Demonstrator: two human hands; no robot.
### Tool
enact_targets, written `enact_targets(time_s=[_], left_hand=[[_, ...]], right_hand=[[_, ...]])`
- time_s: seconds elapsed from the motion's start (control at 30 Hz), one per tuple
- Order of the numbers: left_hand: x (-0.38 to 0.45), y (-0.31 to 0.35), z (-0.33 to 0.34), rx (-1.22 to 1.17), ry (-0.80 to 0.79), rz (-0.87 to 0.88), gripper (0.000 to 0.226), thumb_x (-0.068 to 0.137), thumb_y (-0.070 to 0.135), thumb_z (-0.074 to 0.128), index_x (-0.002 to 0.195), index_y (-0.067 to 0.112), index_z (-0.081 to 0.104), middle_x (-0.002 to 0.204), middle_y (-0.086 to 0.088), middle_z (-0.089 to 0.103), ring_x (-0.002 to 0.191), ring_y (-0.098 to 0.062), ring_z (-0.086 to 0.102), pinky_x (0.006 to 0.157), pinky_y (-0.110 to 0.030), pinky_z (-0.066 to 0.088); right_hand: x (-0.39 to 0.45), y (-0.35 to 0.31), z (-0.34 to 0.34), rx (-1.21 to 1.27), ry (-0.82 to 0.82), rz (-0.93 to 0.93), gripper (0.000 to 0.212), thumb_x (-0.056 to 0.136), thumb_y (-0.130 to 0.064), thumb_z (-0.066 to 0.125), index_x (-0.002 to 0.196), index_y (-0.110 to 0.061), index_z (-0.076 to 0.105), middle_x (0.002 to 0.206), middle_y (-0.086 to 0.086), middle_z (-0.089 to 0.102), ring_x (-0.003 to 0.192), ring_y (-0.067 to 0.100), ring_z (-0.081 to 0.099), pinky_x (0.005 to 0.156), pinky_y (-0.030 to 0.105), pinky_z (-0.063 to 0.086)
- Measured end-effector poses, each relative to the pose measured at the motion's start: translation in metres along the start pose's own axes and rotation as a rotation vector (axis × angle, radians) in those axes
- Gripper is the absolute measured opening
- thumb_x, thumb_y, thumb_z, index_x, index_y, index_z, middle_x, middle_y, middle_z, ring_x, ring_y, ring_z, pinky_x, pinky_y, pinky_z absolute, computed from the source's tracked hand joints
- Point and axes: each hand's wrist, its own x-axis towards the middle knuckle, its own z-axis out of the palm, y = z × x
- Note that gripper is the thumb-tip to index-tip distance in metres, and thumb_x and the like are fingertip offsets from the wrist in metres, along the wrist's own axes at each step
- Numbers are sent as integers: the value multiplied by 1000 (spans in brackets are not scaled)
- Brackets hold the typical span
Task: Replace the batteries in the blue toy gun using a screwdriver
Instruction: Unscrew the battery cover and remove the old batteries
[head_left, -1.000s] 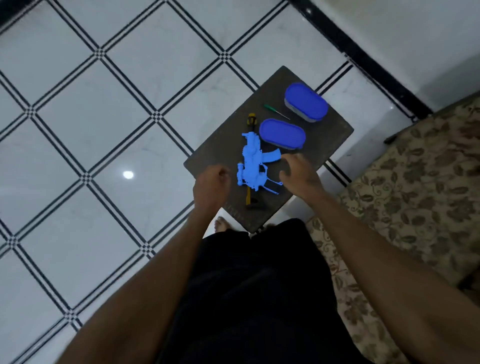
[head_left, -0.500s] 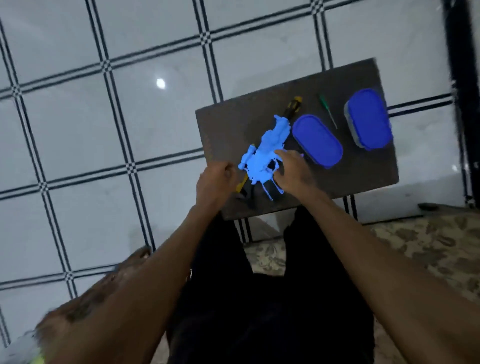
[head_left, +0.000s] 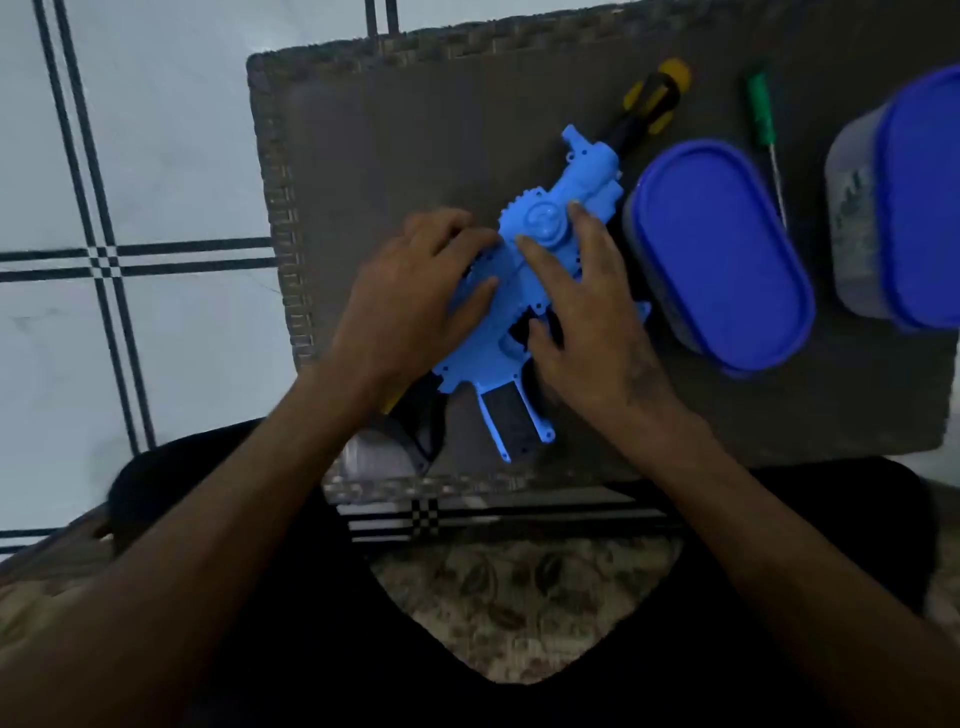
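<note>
The blue toy gun (head_left: 540, 260) lies flat on a dark woven table (head_left: 395, 130), its muzzle pointing up and to the right. My left hand (head_left: 410, 296) holds its left side, fingers bent over the edge and thumb on the top face. On the gun's middle rests my right hand (head_left: 592, 322), with straight fingers near the round boss and the thumb by the grip. A thin green-handled screwdriver (head_left: 762, 117) lies apart at the upper right. A yellow and black piece (head_left: 655, 96) pokes out past the muzzle.
Two tubs with blue lids stand right of the gun, one close (head_left: 727, 254) and one at the frame's edge (head_left: 919, 197). White tiled floor (head_left: 156, 156) lies to the left. My dark-clothed legs (head_left: 519, 691) and patterned fabric (head_left: 519, 587) are below the table.
Both hands have moved from beside the gun onto it. The view has dropped much closer to the table, and the gun now lies more diagonally.
</note>
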Motion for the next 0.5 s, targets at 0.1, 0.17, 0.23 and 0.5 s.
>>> enact_targets(time_s=[0.1, 0.17, 0.23, 0.5], left_hand=[[1, -8, 8, 26, 60, 15, 36, 93, 33, 52, 123, 15, 61, 122, -5, 58, 111, -24, 54, 84, -34, 45], [-1, -9, 9, 39, 72, 15, 36, 93, 35, 51, 122, 16, 61, 121, -4, 58, 109, -23, 54, 81, -33, 44], [-1, -9, 14, 83, 104, 37, 36, 93, 38, 52, 122, 17, 60, 121, -4, 58, 106, -23, 55, 77, -32, 43], [-34, 9, 23, 163, 177, -7, 76, 77, 70, 41, 131, 17, 55, 133, -5, 52, 113, -30, 55, 89, -45, 49]], right_hand=[[3, 6, 10, -41, 54, -47, 70, 81, 8, 63, 146, -8, 41, 157, 27, 16, 147, 40, 13, 118, 29, 7], [2, 9, 12, -52, 53, -62, 72, 81, 5, 65, 147, -10, 41, 157, 26, 16, 148, 37, 13, 116, 20, 1], [6, 10, 11, -48, 55, -83, 72, 82, 1, 66, 148, -12, 40, 158, 22, 14, 149, 33, 12, 113, 14, -2], [6, 7, 19, -85, 177, -79, 67, 88, -4, 61, 149, -21, 38, 161, 14, 13, 149, 25, 13, 114, 19, 11]])
